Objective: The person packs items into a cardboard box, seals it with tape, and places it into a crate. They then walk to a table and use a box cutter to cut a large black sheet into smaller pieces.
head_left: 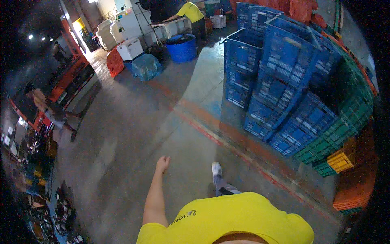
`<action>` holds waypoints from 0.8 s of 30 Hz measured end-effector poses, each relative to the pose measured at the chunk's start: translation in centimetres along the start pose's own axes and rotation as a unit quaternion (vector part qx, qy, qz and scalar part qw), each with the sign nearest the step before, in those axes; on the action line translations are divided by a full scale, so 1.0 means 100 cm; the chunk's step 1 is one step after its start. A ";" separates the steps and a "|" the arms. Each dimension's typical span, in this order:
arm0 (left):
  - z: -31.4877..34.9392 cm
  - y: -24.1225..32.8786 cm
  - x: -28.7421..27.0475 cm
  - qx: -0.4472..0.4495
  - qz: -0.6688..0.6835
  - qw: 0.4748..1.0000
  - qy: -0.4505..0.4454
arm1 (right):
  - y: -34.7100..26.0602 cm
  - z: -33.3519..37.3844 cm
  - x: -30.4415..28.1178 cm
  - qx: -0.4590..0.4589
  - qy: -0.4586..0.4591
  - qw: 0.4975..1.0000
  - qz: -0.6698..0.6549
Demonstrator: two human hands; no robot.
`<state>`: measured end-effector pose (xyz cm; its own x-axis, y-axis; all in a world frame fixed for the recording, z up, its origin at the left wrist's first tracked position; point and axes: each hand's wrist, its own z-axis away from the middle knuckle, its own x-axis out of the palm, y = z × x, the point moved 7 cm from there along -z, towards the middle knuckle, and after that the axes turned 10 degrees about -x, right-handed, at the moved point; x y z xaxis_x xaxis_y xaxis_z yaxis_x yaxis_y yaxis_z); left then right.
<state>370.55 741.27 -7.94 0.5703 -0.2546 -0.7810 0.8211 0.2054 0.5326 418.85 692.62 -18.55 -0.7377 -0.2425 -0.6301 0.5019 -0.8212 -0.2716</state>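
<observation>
1. The blue crates [276, 87] stand in tall stacks on the floor [130, 162] to the person's right, beyond a red line [215, 140] and well apart from the visible hand.
2. They look like stiff, ridged plastic with slatted walls. One alone would probably be light if unfilled, a whole stack heavy and apt to tip; their load cannot be told.
3. The best hold is likely the hand slot [291, 41] below the rim, with a second hand on the opposite side; smooth walls may slip.
4. The person's left grip [163, 164] hangs over the floor, with nothing visible in it; whether the fingers are spread or pressed together cannot be told. The right grip is out of view.
5. Green crates [343, 116] and a yellow crate [341, 160] sit beside the blue ones.
6. Farther off, a co-worker [191, 13] leans near a blue tub [181, 49].
</observation>
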 end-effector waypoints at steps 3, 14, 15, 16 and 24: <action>-0.117 0.090 -0.008 0.030 0.025 0.999 -0.007 | -0.064 -0.077 -0.056 0.047 -0.003 0.999 -0.003; -0.322 -0.037 0.119 -0.395 0.039 0.871 -0.289 | -0.618 -0.436 -0.390 -0.308 0.205 0.922 -0.113; -0.352 -0.036 0.113 -0.381 0.044 0.879 -0.284 | -0.665 -0.467 -0.412 -0.320 0.179 0.923 -0.120; -0.382 -0.029 0.105 -0.366 0.050 0.886 -0.279 | -0.706 -0.493 -0.434 -0.331 0.187 0.916 -0.124; -0.855 0.345 -0.009 -0.054 -0.096 0.992 -0.054 | -0.844 -0.646 -0.535 -0.237 0.224 0.936 -0.132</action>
<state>396.26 829.38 -16.73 0.4085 -0.3977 -0.8216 0.9104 0.2422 0.3354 445.08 808.22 -8.91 -0.6549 0.2642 -0.7080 0.5508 -0.4746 -0.6866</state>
